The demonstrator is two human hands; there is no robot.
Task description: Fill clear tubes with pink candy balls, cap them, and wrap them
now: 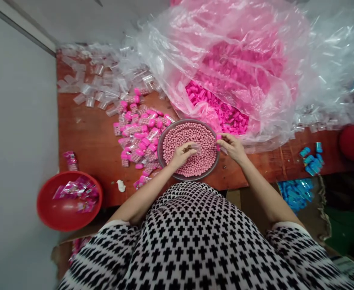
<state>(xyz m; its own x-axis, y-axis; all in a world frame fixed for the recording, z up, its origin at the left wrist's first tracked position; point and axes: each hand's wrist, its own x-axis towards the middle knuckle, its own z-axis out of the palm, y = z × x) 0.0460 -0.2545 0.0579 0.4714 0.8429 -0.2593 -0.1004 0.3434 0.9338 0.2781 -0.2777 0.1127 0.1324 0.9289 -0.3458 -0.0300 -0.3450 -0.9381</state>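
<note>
Pink beads or round candies fill a dark oval bowl [161, 159] at the table's near edge. Over the beads, my left hand [183, 155] pinches a small clear plastic container [196, 149]; how full it is I cannot make out. At the bowl's right rim, my right hand [231, 148] holds a bright pink cap [218, 141] between thumb and fingers. Left of the bowl lies a heap of clear containers with pink caps [145, 135], with pink beads inside them. Loose pink caps [216, 106] spill from the mouth of a large plastic bag [171, 76] behind the bowl.
Clear containers without caps [89, 90] are piled at the back left. A red bowl [48, 217] with pink packets sits at the left edge. Blue-capped containers [313, 163] lie at the right, near a red bucket [353, 141]. Blue packets [296, 193] are below the table edge.
</note>
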